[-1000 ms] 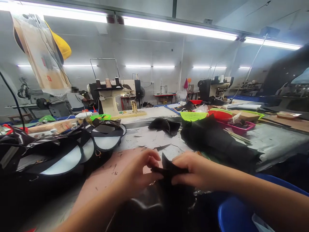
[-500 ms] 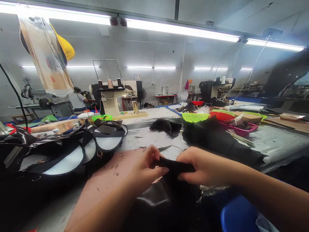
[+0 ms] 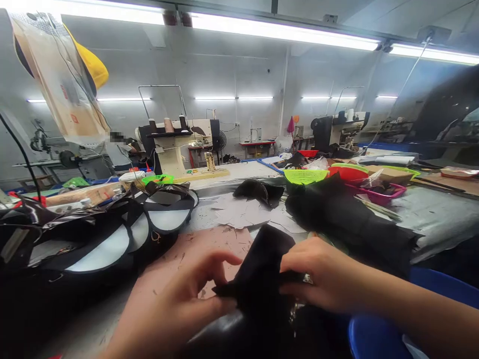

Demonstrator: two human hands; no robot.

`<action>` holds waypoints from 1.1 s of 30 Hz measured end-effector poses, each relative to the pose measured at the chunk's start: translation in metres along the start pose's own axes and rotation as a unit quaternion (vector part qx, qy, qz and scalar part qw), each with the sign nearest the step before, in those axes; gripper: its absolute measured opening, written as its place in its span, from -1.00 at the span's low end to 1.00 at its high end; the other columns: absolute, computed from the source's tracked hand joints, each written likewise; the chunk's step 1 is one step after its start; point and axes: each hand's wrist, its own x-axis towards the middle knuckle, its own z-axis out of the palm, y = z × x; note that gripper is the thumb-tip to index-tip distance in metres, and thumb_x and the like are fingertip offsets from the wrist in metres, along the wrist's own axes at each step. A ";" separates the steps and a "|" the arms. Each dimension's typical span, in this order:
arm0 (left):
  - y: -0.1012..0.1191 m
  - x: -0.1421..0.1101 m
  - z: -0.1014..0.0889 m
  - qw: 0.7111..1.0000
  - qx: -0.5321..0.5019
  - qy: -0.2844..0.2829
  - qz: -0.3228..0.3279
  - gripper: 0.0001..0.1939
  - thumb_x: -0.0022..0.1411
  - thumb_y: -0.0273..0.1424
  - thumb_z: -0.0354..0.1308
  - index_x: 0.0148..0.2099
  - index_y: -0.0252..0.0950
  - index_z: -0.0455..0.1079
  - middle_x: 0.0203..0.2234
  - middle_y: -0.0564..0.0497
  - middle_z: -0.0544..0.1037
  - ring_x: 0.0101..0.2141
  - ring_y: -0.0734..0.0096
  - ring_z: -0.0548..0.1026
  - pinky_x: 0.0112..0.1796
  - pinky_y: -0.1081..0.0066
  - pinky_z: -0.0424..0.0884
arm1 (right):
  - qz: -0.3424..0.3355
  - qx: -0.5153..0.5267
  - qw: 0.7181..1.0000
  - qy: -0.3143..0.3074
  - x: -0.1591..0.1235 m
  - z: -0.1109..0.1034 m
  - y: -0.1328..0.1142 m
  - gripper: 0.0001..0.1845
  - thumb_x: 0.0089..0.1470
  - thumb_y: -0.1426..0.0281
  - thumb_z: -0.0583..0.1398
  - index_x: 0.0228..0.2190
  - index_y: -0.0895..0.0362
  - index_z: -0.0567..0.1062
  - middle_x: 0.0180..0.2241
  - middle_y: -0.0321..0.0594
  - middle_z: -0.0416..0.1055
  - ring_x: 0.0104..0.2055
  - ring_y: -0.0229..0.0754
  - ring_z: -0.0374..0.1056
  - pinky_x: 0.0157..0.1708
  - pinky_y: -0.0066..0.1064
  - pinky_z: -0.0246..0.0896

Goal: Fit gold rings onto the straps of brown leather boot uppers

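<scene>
Well left of the fingers, black pieces with white half-round panels (image 3: 99, 252) lie overlapping. A gold-coloured fitting (image 3: 155, 237) shows on one, so I judge these further worked than what is in hand. Beyond them is a bright green basket (image 3: 164, 178), its contents too small to make out. A pink sheet (image 3: 179, 264) lies beneath and past the left fingers (image 3: 222, 256). These curve toward the pointed left tip of a black piece (image 3: 262, 267), index and thumb parted, the tip against the thumb; whether they grip it I cannot tell. The black piece is raised between the two hands, with a broad flap standing up. Its handling looks partway: it is taken up, but not laid down, and the flap seems unsecured. Beyond it, white scraps (image 3: 241, 212) and a folded dark piece (image 3: 258, 190) lie on the tabletop (image 3: 202, 209). The right fingers (image 3: 294, 262) pinch the black piece's right side. Past them, black material (image 3: 344, 214) partly covers a yellow-green basket (image 3: 305, 175), whose inside is hidden. Farther right are a red basket (image 3: 348, 173), contents unclear, and a magenta basket (image 3: 381, 198) holding clear plastic and dark bits.
</scene>
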 end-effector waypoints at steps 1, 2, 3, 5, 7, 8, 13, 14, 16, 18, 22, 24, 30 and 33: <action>0.005 0.001 -0.003 0.996 0.078 -0.037 0.013 -0.59 -0.04 -0.44 0.21 -0.08 -0.15 0.34 -0.47 0.13 0.43 -0.43 0.43 0.42 -0.42 0.50 0.26 | -0.013 -0.022 1.000 0.007 0.001 0.004 -0.002 -0.90 0.04 0.40 0.16 -0.42 0.13 0.48 -0.56 -0.26 0.44 -0.51 -0.28 0.32 -0.49 -0.49 0.07; 0.009 0.002 -0.004 0.984 0.159 -0.076 0.038 -0.59 -0.06 -0.45 0.23 -0.09 -0.13 0.37 -0.43 0.12 0.46 -0.40 0.41 0.43 -0.41 0.50 0.25 | -0.033 -0.044 0.998 0.013 0.002 0.008 -0.006 -0.88 0.05 0.40 0.13 -0.44 0.14 0.46 -0.57 -0.25 0.42 -0.51 -0.26 0.31 -0.48 -0.47 0.07; 0.012 0.004 -0.004 0.962 0.241 -0.110 0.071 -0.67 -0.04 -0.45 0.23 -0.15 -0.14 0.40 -0.42 0.12 0.49 -0.40 0.41 0.43 -0.42 0.50 0.23 | -0.056 -0.062 0.996 0.017 0.004 0.010 -0.010 -0.85 0.07 0.40 0.11 -0.46 0.14 0.45 -0.57 -0.24 0.41 -0.52 -0.25 0.30 -0.47 -0.44 0.06; 0.012 0.006 -0.002 0.891 0.397 -0.154 0.159 -0.93 0.10 -0.42 0.14 -0.33 -0.18 0.42 -0.49 0.12 0.49 -0.49 0.45 0.41 -0.47 0.48 0.17 | -0.109 -0.073 0.991 0.013 0.006 0.010 -0.018 -0.81 0.11 0.42 0.06 -0.49 0.16 0.41 -0.58 -0.25 0.39 -0.53 -0.25 0.26 -0.47 -0.41 0.03; 0.007 0.005 -0.003 0.833 0.472 -0.148 0.246 -0.79 0.19 -0.45 0.00 -0.46 -0.23 0.36 -0.61 0.11 0.44 -0.62 0.49 0.32 -0.53 0.43 0.11 | -0.147 -0.054 0.988 0.001 0.007 0.007 -0.020 -0.81 0.13 0.44 0.04 -0.47 0.16 0.39 -0.57 -0.26 0.38 -0.52 -0.26 0.24 -0.46 -0.41 0.02; 0.004 0.002 -0.006 0.814 0.492 -0.132 0.279 -0.77 0.20 -0.47 -0.04 -0.48 -0.25 0.35 -0.66 0.11 0.41 -0.67 0.49 0.27 -0.56 0.41 0.09 | -0.159 -0.040 0.987 -0.005 0.006 0.005 -0.017 -0.83 0.13 0.46 0.04 -0.45 0.16 0.39 -0.55 -0.26 0.39 -0.50 -0.26 0.23 -0.44 -0.41 0.03; 0.010 -0.006 -0.028 0.819 0.499 -0.124 0.256 -0.77 0.15 -0.54 -0.06 -0.45 -0.27 0.39 -0.66 0.08 0.45 -0.68 0.49 0.31 -0.58 0.44 0.11 | -0.179 -0.030 0.982 0.049 0.016 0.006 0.031 -0.89 0.13 0.44 0.10 -0.43 0.14 0.39 -0.55 -0.30 0.38 -0.43 -0.26 0.20 -0.25 -0.36 0.10; 0.015 -0.002 -0.031 0.832 0.490 -0.133 0.224 -0.78 0.14 -0.55 -0.04 -0.43 -0.27 0.40 -0.61 0.07 0.48 -0.64 0.48 0.37 -0.56 0.46 0.13 | -0.167 -0.048 0.982 0.073 0.024 0.009 0.043 -0.90 0.11 0.42 0.13 -0.44 0.13 0.40 -0.55 -0.29 0.38 -0.40 -0.24 0.21 -0.24 -0.35 0.11; 0.023 0.016 -0.035 0.859 0.471 -0.125 0.157 -0.81 0.09 -0.54 -0.01 -0.42 -0.26 0.42 -0.55 0.05 0.52 -0.56 0.43 0.42 -0.53 0.48 0.16 | -0.121 -0.103 0.979 0.128 0.043 0.016 0.059 -0.95 0.05 0.41 0.19 -0.43 0.12 0.42 -0.48 -0.24 0.41 -0.29 -0.15 0.24 -0.18 -0.27 0.12; 0.024 0.042 -0.035 0.890 0.444 -0.072 0.076 -0.84 0.05 -0.48 0.01 -0.48 -0.28 0.40 -0.61 0.04 0.49 -0.57 0.40 0.39 -0.55 0.48 0.15 | -0.048 -0.169 0.962 0.207 0.060 0.025 0.058 -0.88 0.03 0.44 0.19 -0.30 0.13 0.43 -0.24 -0.09 0.42 -0.12 -0.04 0.23 -0.06 -0.12 0.06; 0.008 0.089 -0.035 0.961 0.255 0.072 -0.078 -0.81 0.01 -0.39 0.07 -0.59 -0.33 0.35 -0.72 0.07 0.37 -0.65 0.45 0.32 -0.63 0.51 0.12 | -0.108 -0.119 0.933 0.321 0.059 0.060 0.003 -0.81 0.07 0.51 0.06 -0.25 0.18 0.41 -0.23 -0.04 0.42 -0.18 -0.08 0.31 -0.19 -0.21 0.21; 0.001 0.097 -0.035 0.977 0.139 0.123 -0.108 -0.82 0.00 -0.39 0.09 -0.57 -0.35 0.37 -0.71 0.06 0.38 -0.66 0.47 0.32 -0.63 0.52 0.14 | -0.237 -0.052 0.952 0.186 0.040 0.087 -0.024 -0.84 0.07 0.42 0.07 -0.48 0.12 0.42 -0.60 -0.26 0.38 -0.57 -0.23 0.26 -0.53 -0.38 0.23; -0.007 0.074 -0.031 0.956 -0.187 0.196 -0.114 -0.86 0.05 -0.41 0.12 -0.52 -0.35 0.33 -0.69 0.09 0.40 -0.66 0.52 0.36 -0.62 0.54 0.31 | 0.117 0.016 0.986 0.114 -0.002 0.131 -0.011 -0.56 -0.19 0.18 0.30 -0.21 0.08 0.48 -0.34 -0.05 0.49 -0.36 0.05 0.41 -0.38 -0.23 0.33; -0.019 0.053 -0.030 0.937 -0.242 0.212 -0.138 -0.93 0.10 -0.45 0.10 -0.41 -0.33 0.36 -0.60 0.07 0.47 -0.58 0.48 0.42 -0.58 0.49 0.41 | 0.246 0.119 0.936 0.221 -0.004 0.114 0.010 -0.71 -0.08 0.19 0.18 -0.36 0.11 0.53 -0.47 -0.08 0.48 -0.35 0.10 0.40 -0.28 -0.13 0.29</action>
